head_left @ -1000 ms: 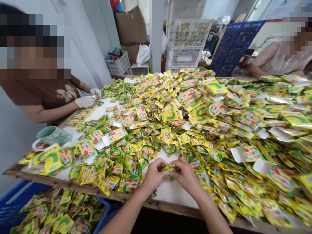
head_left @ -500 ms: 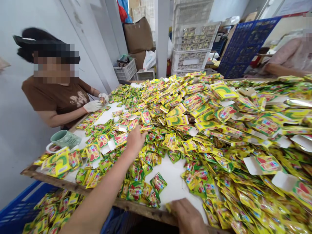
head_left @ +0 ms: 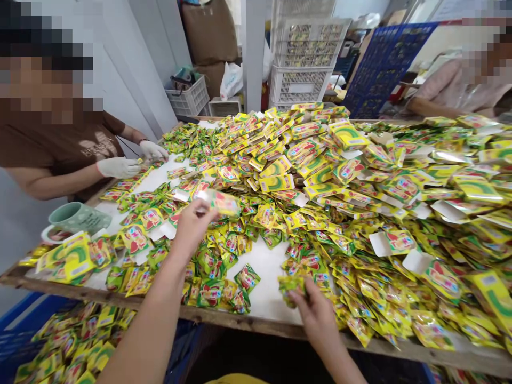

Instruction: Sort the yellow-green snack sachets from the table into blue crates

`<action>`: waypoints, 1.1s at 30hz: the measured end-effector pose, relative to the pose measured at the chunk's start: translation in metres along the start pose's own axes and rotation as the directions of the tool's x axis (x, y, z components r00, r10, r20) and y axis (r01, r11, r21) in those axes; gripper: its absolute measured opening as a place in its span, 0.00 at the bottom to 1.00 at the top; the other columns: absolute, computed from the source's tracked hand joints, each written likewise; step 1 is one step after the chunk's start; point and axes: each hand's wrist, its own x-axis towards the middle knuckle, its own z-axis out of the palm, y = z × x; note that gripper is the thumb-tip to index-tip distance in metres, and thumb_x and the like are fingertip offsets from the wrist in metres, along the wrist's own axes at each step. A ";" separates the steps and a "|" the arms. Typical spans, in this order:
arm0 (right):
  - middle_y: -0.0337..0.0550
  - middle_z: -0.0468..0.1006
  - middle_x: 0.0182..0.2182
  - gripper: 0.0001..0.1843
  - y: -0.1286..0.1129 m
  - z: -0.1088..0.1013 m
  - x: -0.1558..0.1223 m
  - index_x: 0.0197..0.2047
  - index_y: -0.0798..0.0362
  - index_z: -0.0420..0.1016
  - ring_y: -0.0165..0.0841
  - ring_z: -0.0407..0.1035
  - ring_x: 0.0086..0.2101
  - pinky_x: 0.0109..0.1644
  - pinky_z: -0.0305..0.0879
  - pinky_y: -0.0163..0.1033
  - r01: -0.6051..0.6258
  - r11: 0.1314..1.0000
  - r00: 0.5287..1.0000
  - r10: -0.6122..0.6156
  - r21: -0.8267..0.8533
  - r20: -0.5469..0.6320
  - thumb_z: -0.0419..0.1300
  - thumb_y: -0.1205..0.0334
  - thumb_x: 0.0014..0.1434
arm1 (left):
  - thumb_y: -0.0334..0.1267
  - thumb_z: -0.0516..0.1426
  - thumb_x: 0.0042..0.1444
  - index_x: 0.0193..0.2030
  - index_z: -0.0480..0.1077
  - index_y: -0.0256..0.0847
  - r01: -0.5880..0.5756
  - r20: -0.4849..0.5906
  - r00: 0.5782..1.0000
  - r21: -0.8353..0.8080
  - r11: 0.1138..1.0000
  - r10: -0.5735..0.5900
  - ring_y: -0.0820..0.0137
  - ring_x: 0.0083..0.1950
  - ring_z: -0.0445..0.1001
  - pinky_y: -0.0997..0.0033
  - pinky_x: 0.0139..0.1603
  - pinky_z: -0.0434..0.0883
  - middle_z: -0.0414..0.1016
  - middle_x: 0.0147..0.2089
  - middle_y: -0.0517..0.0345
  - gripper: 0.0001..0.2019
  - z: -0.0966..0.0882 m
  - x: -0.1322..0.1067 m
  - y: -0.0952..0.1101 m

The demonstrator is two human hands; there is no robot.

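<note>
My left hand [head_left: 194, 221] is closed on one end of a small open-flapped carton [head_left: 224, 204], yellow with a red and green print and blurred by motion. It is raised over the heap of small packets. My right hand [head_left: 318, 306] pinches a yellow-green sachet [head_left: 290, 288] above a white bare patch of the table [head_left: 266, 272], near the front edge. Loose sachets [head_left: 210, 292] lie just left of that patch. Behind my left hand rises a large pile of flattish yellow cartons [head_left: 276, 181], several with white flaps standing out.
A person in white gloves [head_left: 120, 166] handles small items at the left, beside a green mug [head_left: 78, 218]. Below the wooden table edge [head_left: 160, 312] is a blue crate [head_left: 16, 320] with packets. White crates [head_left: 302, 85] are stacked behind. Another person [head_left: 444, 96] sits far right.
My left hand has lifted a carton off the heap. My right hand has come up from the table's front edge with a sachet in its fingers. The view has shifted.
</note>
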 end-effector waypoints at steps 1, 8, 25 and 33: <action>0.42 0.75 0.29 0.09 -0.007 -0.006 0.005 0.37 0.52 0.69 0.35 0.70 0.30 0.34 0.67 0.36 -0.013 0.994 0.998 0.019 0.109 -0.056 0.59 0.55 0.58 | 0.36 0.61 0.46 0.25 0.67 0.39 -0.080 0.171 0.983 0.073 0.994 0.066 0.74 0.28 0.68 0.77 0.30 0.63 0.68 0.26 0.64 0.07 0.001 -0.020 0.005; 0.43 0.75 0.36 0.11 -0.041 -0.013 0.020 0.45 0.51 0.70 0.36 0.69 0.38 0.43 0.67 0.40 0.163 0.979 0.987 -0.161 0.122 -0.026 0.58 0.57 0.59 | 0.28 0.55 0.54 0.32 0.72 0.40 -0.346 0.791 0.574 0.000 0.938 0.212 0.70 0.38 0.70 0.74 0.40 0.65 0.71 0.35 0.57 0.06 0.058 -0.121 0.001; 0.41 0.69 0.33 0.17 -0.072 -0.043 0.017 0.35 0.51 0.72 0.34 0.65 0.38 0.44 0.61 0.38 0.546 0.705 0.794 -0.263 -0.453 0.548 0.53 0.82 0.49 | 0.37 0.61 0.53 0.55 0.64 0.41 0.077 0.601 0.794 -0.245 0.967 0.089 0.67 0.41 0.71 0.69 0.45 0.68 0.74 0.39 0.56 0.22 0.081 -0.174 -0.027; 0.45 0.70 0.35 0.07 -0.056 -0.029 0.008 0.37 0.53 0.73 0.34 0.65 0.36 0.39 0.63 0.38 0.538 0.700 0.839 -0.387 -0.470 0.383 0.54 0.69 0.62 | 0.36 0.62 0.50 0.40 0.72 0.37 0.274 0.688 0.723 -0.370 0.888 0.063 0.69 0.40 0.69 0.73 0.42 0.66 0.74 0.37 0.58 0.11 0.091 -0.166 -0.030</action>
